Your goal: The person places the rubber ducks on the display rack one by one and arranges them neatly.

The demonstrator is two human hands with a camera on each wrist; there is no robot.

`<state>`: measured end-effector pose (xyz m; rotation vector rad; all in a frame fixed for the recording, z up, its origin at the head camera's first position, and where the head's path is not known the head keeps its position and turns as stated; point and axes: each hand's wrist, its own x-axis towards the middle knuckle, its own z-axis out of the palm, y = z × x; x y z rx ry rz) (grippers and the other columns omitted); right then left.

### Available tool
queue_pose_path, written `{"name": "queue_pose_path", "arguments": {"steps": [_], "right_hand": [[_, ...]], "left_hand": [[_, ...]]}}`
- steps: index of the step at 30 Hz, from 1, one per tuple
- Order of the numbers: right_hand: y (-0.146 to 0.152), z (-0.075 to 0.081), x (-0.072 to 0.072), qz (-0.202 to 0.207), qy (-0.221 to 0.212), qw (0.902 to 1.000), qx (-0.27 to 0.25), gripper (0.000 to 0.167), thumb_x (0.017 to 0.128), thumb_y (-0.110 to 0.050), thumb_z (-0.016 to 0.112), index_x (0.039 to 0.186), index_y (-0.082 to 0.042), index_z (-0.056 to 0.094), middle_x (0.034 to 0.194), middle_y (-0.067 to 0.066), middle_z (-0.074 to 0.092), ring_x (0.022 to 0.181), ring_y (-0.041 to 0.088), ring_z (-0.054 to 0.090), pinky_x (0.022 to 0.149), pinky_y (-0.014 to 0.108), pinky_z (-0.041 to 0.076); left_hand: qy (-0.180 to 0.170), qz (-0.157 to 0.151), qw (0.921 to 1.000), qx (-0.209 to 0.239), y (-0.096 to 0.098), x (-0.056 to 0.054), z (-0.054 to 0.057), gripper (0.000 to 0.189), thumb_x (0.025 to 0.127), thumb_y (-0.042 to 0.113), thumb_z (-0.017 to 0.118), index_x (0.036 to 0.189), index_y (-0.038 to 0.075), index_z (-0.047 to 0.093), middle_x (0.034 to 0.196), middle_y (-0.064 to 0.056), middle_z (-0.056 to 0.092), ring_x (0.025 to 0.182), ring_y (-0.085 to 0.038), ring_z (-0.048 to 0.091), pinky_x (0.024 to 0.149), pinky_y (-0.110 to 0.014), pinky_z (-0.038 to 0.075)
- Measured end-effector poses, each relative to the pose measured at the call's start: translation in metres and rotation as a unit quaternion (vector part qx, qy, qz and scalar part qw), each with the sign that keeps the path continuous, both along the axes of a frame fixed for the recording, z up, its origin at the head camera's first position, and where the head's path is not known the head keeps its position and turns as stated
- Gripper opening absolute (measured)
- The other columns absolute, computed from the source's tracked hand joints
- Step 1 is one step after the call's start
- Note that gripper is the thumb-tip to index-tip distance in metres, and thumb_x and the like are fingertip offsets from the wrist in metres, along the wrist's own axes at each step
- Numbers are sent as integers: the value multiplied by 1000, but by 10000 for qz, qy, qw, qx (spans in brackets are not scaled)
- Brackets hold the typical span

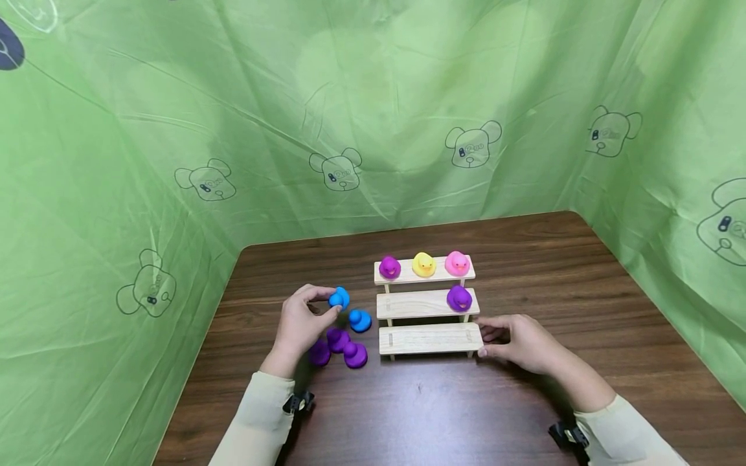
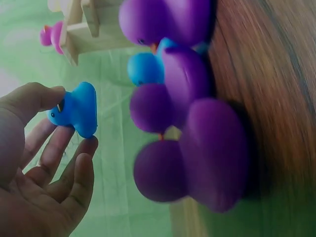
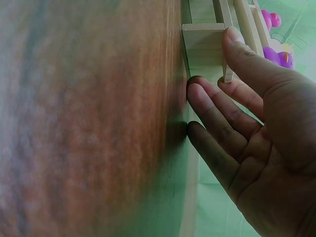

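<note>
My left hand (image 1: 303, 323) pinches a small blue rubber duck (image 2: 81, 109) between thumb and fingertips, lifted off the table. A second blue duck (image 1: 359, 321) sits just right of that hand. Three purple ducks (image 1: 355, 355) cluster below it, beside the wrist. At the right end of the three-tier wooden stand (image 1: 431, 339), my right hand (image 1: 515, 340) grips the lowest board with thumb and index finger; its other fingers (image 3: 210, 101) reach down by the tabletop. On the top tier sit a magenta duck (image 1: 390, 267), a yellow duck (image 1: 423, 265) and a pink duck (image 1: 457, 263).
A purple duck (image 1: 459, 298) stands at the right end of the middle tier. The dark wooden table (image 1: 419, 408) is enclosed at the back and sides by a green cloth (image 1: 396, 129) with bear outlines.
</note>
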<state>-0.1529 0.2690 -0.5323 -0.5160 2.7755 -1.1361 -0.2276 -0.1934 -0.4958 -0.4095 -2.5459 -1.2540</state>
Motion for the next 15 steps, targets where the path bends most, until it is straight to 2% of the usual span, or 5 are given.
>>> {"name": "queue_pose_path", "arguments": {"steps": [2, 7, 11, 15], "right_hand": [[0, 0, 0, -4, 0, 10000, -12, 65, 83, -33, 90, 135, 0, 68, 103, -10, 77, 94, 14, 75, 91, 37, 59], [-1, -1, 0, -45, -2, 10000, -20, 64, 83, -32, 91, 134, -1, 69, 102, -11, 77, 94, 13, 75, 91, 37, 59], [-1, 0, 0, -51, 33, 10000, -45, 63, 83, -32, 91, 133, 0, 69, 101, -10, 78, 93, 14, 75, 90, 37, 59], [-1, 0, -1, -69, -25, 10000, -11, 64, 83, -32, 91, 135, -1, 69, 102, -10, 77, 94, 14, 75, 91, 38, 59]], "left_hand": [[-26, -13, 10000, 27, 4, 3, 3, 32, 79, 13, 93, 109, 18, 81, 101, 7, 72, 94, -11, 69, 72, -38, 61], [-6, -84, 9999, 104, 14, 7, 8, 33, 80, 15, 93, 109, 19, 80, 100, 7, 72, 93, -8, 68, 71, -42, 60], [51, -75, 9999, 75, 21, 11, 11, 32, 80, 17, 93, 109, 20, 81, 98, 9, 71, 89, -8, 67, 67, -33, 57], [145, -112, 9998, 48, 30, 16, 13, 30, 80, 17, 92, 108, 21, 81, 97, 10, 71, 84, -14, 67, 63, -27, 54]]}}
